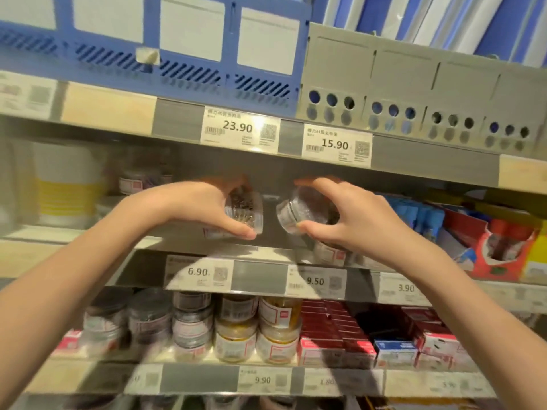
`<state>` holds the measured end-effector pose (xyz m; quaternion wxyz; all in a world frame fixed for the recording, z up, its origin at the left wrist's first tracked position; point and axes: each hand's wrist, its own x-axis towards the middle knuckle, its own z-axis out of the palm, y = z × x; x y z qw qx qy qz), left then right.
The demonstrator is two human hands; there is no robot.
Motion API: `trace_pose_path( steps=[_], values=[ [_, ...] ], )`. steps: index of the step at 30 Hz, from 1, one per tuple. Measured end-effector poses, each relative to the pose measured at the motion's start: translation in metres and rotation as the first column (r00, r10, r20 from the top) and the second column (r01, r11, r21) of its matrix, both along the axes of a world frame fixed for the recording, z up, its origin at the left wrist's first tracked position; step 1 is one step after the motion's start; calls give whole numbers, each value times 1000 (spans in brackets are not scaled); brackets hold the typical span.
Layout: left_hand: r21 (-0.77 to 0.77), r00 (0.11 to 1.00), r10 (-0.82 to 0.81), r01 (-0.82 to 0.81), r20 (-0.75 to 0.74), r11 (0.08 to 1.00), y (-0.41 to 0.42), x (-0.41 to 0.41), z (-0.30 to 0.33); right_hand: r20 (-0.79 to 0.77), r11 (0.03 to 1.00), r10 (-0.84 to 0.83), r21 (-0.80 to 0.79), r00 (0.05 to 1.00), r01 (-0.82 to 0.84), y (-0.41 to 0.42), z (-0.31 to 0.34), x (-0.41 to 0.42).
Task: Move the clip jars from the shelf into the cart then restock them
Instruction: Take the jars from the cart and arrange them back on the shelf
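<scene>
Reaching up at the middle shelf (207,250), both hands each hold a clear clip jar in the head view, arms stretched out from the bottom corners. Left hand (204,202) grips a jar (247,213) tipped on its side, thumb under its lower rim, fingers curled over the top; dark and gold clips show through the plastic. Right hand (349,214) grips a second jar (296,211), also tilted, lid end facing left, thumb below and fingers curled over. The two jars are near each other but apart, both held in the air just above the shelf board, in front of its grey back wall. More jars sit on that shelf: one with a red-and-white label (139,182) behind the left wrist, another (328,254) partly hidden under the right hand. Price tags on the shelf edge read 6.90 (198,272) and 9.50 (315,281). Lower shelf has stacked jars (236,329), some gold, some dark, with red boxes (322,335) to their right. Upper shelf carries a blue file rack (183,63) and a grey file rack (414,93), tags 23.90 and 15.90 below them. White tub with a yellow band (63,184) at far left, blurred. Red and blue packs (488,241) at far right.
</scene>
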<state>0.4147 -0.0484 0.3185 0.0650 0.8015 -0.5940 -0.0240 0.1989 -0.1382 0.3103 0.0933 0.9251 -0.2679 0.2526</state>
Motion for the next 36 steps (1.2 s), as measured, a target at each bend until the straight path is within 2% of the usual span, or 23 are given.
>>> trace_pose_path(
  steps=[2,4,7,10,14,18,22,26,32,36],
  values=[
    [33,998,14,-13,-59,999,-1,14,-4,-43,999,-36,34,998,37,-9,4,10],
    [2,992,-16,17,-129,1000,-2,23,-7,-64,992,-37,120,997,45,-17,7,19],
    [-6,981,-111,111,-160,994,-1,26,-6,-90,982,-20,184,996,36,-27,10,28],
    [96,969,-148,169,-197,981,-7,28,-4,-123,967,-17,251,992,47,-34,12,35],
    [69,941,-216,241,-262,968,-14,35,-2,-163,954,-25,292,986,72,-44,12,46],
    [-15,927,-338,340,-165,940,-18,41,-8,-236,946,-30,308,971,104,-48,12,50],
    [-33,894,-375,378,-247,925,-23,45,-13,-279,936,-41,326,959,135,-50,13,52],
    [-85,869,-448,440,-212,894,-30,45,-12,-287,930,-29,342,958,131,-49,13,55],
    [-162,867,-421,391,-267,906,-40,45,-12,-379,933,-27,323,925,160,-44,19,52],
    [-216,898,-392,349,-202,912,-43,45,-17,-421,917,-45,342,906,205,-44,21,42]
  ],
)
